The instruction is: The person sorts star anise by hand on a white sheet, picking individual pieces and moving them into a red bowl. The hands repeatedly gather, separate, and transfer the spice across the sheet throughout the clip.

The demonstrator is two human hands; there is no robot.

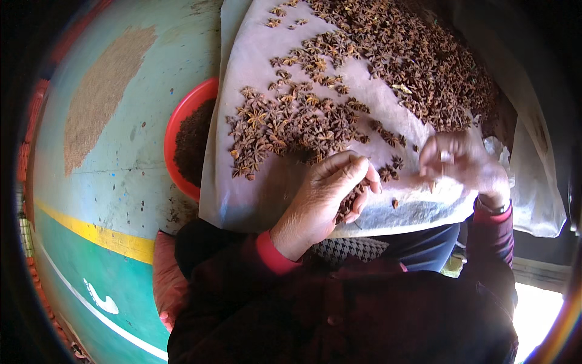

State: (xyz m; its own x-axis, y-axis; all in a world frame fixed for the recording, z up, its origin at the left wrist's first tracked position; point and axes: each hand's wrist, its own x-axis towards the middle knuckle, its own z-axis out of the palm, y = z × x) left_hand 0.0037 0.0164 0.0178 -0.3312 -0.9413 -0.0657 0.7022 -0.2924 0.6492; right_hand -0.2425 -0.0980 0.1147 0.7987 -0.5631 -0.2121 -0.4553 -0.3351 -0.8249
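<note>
Dried star anise lies on a pale plastic sheet. A big heap of star anise fills the upper right, and a smaller spread of star anise lies left of centre. My left hand is curled around several star anise pods, held low over the sheet's near part. To its right, my right hand is blurred by motion, its fingers bent; whether it holds anything cannot be told. A few loose star anise lie between the two hands.
A red plastic basin with dark brown contents stands at the left, partly covered by the sheet's edge. Beyond it, a brown layer of small grains or seeds is spread on the grey-green floor. A yellow stripe borders the green floor area at lower left.
</note>
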